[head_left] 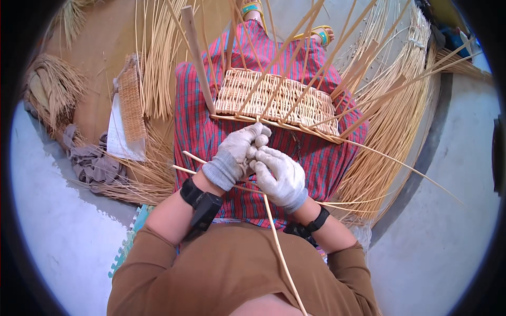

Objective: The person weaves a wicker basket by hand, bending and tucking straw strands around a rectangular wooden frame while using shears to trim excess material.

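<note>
**Both gloved hands closed on a cane strand at the near rim of a half-woven basket**

The flat, pale woven wicker basket base (276,97) lies across the person's lap on a red checked cloth (211,131). Its long axis runs left to right, dipping slightly toward the right. Unwoven stakes fan upward and outward from its near edge toward the top of the view.

A thin, pale cane strand (279,247) runs from the hands down toward the person's chest. Its long axis is close to vertical in the view, leaning right at the lower end.

The left hand (237,152), in a grey knit glove, comes in from the lower left. Its fingers are curled shut around cane just at the basket's near rim. The right hand (279,176), gloved alike, sits just below and to the right, touching the left. Its fingers are clenched on the strand. Both wrists carry black bands.

A bare wooden stick (197,58) stands tilted at the basket's left end. Loose bundles of straw-coloured cane (390,121) lie on the floor to the right. A small woven panel (132,100) lies to the left.
</note>
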Demonstrator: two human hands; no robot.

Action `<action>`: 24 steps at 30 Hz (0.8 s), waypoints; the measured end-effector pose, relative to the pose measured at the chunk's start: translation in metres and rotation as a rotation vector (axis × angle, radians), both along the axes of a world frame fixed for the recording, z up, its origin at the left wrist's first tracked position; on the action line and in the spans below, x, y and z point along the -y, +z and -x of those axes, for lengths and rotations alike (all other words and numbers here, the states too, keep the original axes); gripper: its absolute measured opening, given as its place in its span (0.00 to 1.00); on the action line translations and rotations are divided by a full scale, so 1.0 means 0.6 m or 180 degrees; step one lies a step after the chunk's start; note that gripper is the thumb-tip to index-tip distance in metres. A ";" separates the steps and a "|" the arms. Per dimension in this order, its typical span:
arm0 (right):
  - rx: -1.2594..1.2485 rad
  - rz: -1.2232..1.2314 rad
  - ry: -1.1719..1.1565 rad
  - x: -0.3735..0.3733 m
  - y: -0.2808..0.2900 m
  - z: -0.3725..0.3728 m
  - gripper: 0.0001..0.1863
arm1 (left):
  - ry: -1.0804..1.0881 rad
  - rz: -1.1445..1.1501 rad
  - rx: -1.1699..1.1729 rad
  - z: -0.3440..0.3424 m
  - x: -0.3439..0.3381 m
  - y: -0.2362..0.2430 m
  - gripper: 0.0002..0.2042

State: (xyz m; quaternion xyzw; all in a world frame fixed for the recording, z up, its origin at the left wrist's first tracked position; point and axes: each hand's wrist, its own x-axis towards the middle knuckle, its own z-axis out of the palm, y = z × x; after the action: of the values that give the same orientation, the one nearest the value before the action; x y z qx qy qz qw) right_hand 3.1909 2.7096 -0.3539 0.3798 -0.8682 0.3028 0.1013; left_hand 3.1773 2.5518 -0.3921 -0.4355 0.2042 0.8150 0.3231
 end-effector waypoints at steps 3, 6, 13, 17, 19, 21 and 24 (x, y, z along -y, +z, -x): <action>-0.0080 -0.0017 -0.0132 0.000 -0.024 0.005 0.11 | -0.0020 0.0285 -0.0123 0.009 -0.013 -0.013 0.13; -0.0027 0.0021 -0.0130 0.007 -0.034 0.018 0.11 | -0.0025 0.0674 -0.0117 0.021 -0.019 -0.019 0.15; 0.1303 0.1770 -0.0735 -0.043 -0.032 -0.006 0.04 | -0.0457 0.0666 -0.0806 -0.009 -0.001 -0.001 0.15; 0.3938 0.3077 -0.2106 -0.132 -0.083 0.035 0.05 | -0.1966 0.1862 -0.2612 -0.031 0.018 -0.029 0.11; 0.3570 0.3375 -0.2209 -0.142 -0.073 0.034 0.10 | -0.2661 0.4596 -0.5220 0.014 0.009 0.041 0.14; 0.2890 0.3792 -0.2408 -0.165 -0.049 0.034 0.14 | -0.2732 0.6045 -0.6754 0.078 0.003 0.091 0.23; 0.2469 0.2877 -0.2251 -0.190 0.015 0.080 0.24 | -0.3920 0.6345 -0.6196 0.135 0.001 0.054 0.19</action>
State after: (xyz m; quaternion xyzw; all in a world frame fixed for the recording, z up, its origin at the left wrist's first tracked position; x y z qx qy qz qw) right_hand 3.1427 2.8235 -0.3446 -0.1411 -0.7021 0.6975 0.0244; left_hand 3.0960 2.5514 -0.3595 0.3706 0.9246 0.0529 -0.0705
